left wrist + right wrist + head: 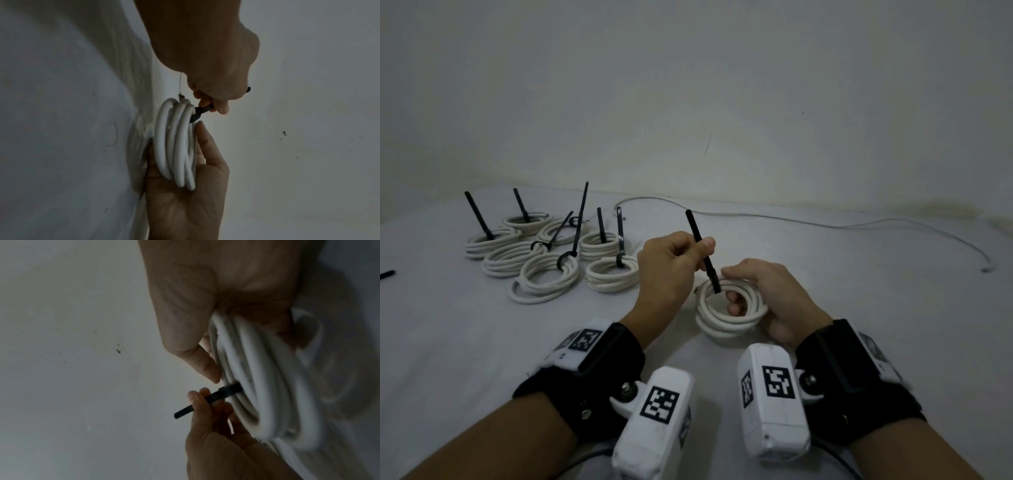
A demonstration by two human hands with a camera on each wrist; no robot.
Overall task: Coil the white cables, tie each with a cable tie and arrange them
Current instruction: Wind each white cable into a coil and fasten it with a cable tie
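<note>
From the head camera, the left hand (671,270) pinches the black cable tie (703,251) while the right hand (767,298) grips the white coil (729,317) just above the desk (482,342). In the left wrist view, the tie wraps the loops. In the right wrist view, a hard pull could make loops slip out.

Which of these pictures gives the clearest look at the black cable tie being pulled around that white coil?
The head view: the whole black cable tie shows, pinched by the left hand, looped round the white coil that the right hand holds. The right wrist view shows its band and tail, somewhat blurred; the left wrist view shows only a short piece.
</note>
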